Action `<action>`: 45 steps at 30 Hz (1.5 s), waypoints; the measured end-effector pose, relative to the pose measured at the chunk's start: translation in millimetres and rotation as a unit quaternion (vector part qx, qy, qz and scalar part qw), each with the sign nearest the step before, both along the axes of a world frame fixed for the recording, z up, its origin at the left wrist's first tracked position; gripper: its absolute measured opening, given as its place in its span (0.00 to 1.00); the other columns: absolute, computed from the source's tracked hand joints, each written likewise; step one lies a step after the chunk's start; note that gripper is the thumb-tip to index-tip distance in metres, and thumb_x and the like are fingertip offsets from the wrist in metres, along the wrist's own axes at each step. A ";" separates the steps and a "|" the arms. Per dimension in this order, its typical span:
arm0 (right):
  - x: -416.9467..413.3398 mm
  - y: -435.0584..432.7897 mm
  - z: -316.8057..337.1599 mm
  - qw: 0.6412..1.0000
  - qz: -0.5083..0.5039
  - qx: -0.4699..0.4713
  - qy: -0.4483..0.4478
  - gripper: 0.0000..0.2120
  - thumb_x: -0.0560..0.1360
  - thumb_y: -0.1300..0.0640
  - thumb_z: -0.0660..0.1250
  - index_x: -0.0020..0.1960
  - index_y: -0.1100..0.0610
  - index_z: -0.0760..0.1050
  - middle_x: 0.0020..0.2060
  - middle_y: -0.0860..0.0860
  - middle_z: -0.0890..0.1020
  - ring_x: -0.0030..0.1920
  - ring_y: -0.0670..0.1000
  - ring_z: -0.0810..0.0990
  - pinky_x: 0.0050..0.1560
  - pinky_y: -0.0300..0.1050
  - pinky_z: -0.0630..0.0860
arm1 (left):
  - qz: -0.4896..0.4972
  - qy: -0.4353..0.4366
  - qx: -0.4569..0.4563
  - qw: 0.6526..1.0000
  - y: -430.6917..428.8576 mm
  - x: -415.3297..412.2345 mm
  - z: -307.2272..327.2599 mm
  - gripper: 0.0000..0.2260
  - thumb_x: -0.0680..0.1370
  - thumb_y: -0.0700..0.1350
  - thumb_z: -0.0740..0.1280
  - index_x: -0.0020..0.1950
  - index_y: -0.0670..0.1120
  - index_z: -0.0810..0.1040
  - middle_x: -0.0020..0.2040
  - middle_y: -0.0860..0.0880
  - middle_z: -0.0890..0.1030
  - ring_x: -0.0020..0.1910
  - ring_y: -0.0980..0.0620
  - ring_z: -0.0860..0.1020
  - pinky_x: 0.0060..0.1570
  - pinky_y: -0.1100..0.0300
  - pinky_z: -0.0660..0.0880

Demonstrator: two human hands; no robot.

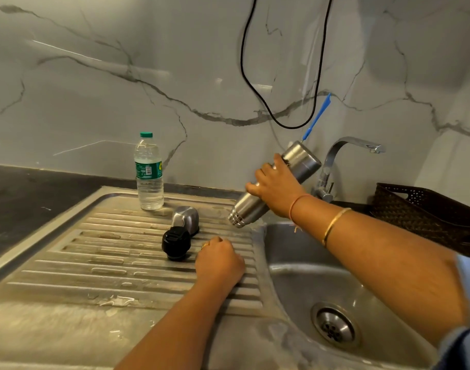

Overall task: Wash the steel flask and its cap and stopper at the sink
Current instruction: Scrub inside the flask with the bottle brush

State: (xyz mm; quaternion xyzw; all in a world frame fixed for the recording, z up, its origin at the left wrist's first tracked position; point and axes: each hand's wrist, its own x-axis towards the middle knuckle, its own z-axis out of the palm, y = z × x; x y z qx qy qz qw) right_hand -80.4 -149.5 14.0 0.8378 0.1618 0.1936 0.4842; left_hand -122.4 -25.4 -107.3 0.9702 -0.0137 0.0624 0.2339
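Behind the cap (185,218), a water bottle (148,172)

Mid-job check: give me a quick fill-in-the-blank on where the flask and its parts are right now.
1. The right hand grips the steel flask, tilted so its mouth is the ____ end.
2. The black stopper and the steel cap lie side by side on the ____, not in the basin.
3. The plastic bottle stands upright with a ____ cap.
4. The left hand rests curled near the stopper, holding ____.

Missing words: lower; drainboard; green; nothing.
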 end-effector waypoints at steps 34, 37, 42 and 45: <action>26.1 55.7 -1.0 0.970 0.051 -0.239 0.011 0.39 0.72 0.52 0.70 0.75 0.44 0.50 0.74 0.59 0.52 0.75 0.64 0.49 0.63 0.73 0.33 | 0.012 0.002 0.018 1.000 -2.7 3.8 -3.0 0.15 0.77 0.51 0.60 0.60 0.46 0.77 0.63 0.48 0.72 0.62 0.47 0.69 0.61 0.52 0.68; 24.9 51.7 -2.1 0.975 0.056 -0.217 0.014 0.40 0.73 0.47 0.68 0.76 0.44 0.48 0.76 0.59 0.49 0.75 0.64 0.44 0.61 0.73 0.31 | 0.014 0.005 0.017 1.000 -2.5 3.3 -2.3 0.16 0.77 0.51 0.60 0.61 0.46 0.77 0.63 0.48 0.72 0.62 0.47 0.69 0.62 0.52 0.68; 24.3 41.1 -5.9 0.979 0.089 -0.184 0.025 0.38 0.75 0.41 0.61 0.77 0.45 0.43 0.77 0.57 0.45 0.75 0.63 0.37 0.59 0.72 0.27 | 0.013 0.012 0.025 1.000 -2.5 3.6 -0.8 0.16 0.78 0.51 0.60 0.62 0.46 0.76 0.63 0.48 0.72 0.63 0.47 0.69 0.62 0.51 0.68; 21.1 36.4 -6.4 0.976 0.131 -0.169 0.028 0.35 0.76 0.44 0.58 0.77 0.47 0.45 0.77 0.57 0.48 0.75 0.62 0.37 0.61 0.71 0.26 | 0.010 0.014 0.031 0.999 -2.5 3.8 -0.3 0.16 0.78 0.51 0.60 0.62 0.46 0.76 0.63 0.48 0.71 0.63 0.47 0.69 0.63 0.51 0.68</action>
